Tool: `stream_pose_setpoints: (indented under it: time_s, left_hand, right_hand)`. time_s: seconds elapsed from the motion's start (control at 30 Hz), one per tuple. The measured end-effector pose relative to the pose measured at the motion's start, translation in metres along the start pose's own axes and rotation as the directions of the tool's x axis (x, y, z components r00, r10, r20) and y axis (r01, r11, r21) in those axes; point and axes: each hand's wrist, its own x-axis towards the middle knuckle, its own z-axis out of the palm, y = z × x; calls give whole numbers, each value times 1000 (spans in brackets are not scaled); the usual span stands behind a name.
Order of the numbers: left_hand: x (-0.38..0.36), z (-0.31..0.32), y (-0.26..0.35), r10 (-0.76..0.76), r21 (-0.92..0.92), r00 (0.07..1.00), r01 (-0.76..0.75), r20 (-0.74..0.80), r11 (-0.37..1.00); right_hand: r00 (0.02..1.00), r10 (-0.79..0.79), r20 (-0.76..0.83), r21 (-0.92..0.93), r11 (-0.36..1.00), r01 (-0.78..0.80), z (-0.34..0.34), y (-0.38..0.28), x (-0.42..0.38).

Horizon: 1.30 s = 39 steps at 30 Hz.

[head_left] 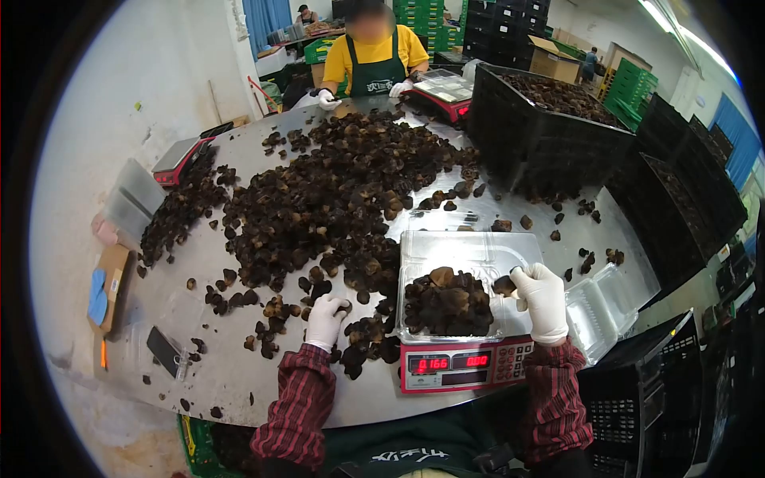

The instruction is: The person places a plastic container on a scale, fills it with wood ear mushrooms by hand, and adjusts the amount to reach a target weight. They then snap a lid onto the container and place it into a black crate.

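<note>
My right hand (542, 299), in a white glove, pinches a dark brown mushroom-like piece (504, 286) beside a clear plastic box. Inside that box lies a heap of similar pieces (448, 303). The box rests on a red digital scale (466, 366), whose red display reads 0.166 on the left and 0.00 beside it. My left hand (324, 322), also gloved, is low over the table left of the scale. Its fingers are curled, with a dark piece at the fingertips. Loose pieces (366, 341) lie close by on its right.
A large pile of the pieces (311, 191) covers the metal table's (231, 374) middle. Black crates (550, 135) stand at the right. An open clear box (598, 311) lies right of the scale. A phone (163, 350) lies left. Opposite, a gloved person (374, 68) stands by another scale (446, 99).
</note>
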Motion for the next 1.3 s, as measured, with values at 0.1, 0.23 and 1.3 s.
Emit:
stream_pose_setpoints:
  time_s: [0.1,0.23,1.3]
  left_hand:
    - [8,-8,11,-81,-190,996,73,-35,979]
    - [27,-37,97,82,-304,959,-166,-271,938]
    - [-221,-229,7,-659,584,667,396,348,709]
  right_hand:
    - [997,76,-14,158,985,-73,-12,1,-7]
    - [989,149,5,328,934,-142,-17,13,-9]
    - [1000,-12,-14,247,969,15,-14,18,-82]
